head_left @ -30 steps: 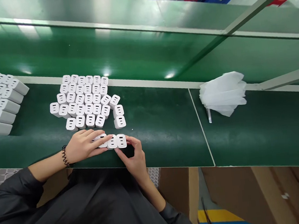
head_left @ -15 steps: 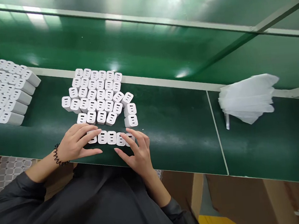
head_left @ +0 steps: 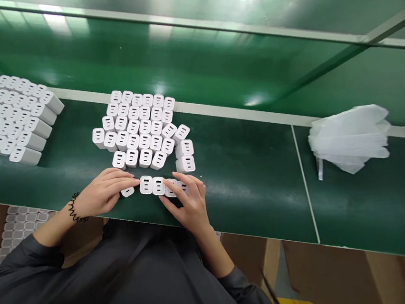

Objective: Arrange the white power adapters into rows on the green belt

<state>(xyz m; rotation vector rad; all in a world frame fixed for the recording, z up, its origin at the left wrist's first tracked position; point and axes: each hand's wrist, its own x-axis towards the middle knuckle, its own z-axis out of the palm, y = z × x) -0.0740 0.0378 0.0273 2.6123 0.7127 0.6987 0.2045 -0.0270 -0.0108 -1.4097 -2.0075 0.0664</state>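
Several white USB chargers stand in a short front row, their port faces up. My left hand [head_left: 104,190] has its fingers pressed together over the leftmost charger [head_left: 128,192], which they partly cover; its fingertips reach the side of the neighbouring charger [head_left: 146,185]. The left thumb is mostly hidden. At the row's right end, my right hand [head_left: 189,201] is curled around the chargers, index finger on the far side and thumb on the near side of one charger [head_left: 170,188]. Behind the row stands a larger group of the same chargers [head_left: 145,127], some turned askew.
A dense block of chargers [head_left: 12,113] stands at the left on the green bench [head_left: 248,176]. A crumpled white translucent bag [head_left: 349,138] lies at the right. Below the bench edge, more white pieces [head_left: 26,224] sit in a box. A green wall rises behind.
My left hand has drawn its thumb in, and the leftmost charger has shifted left, opening a gap in the front row. My right hand stays around the right end. The view has shifted slightly.
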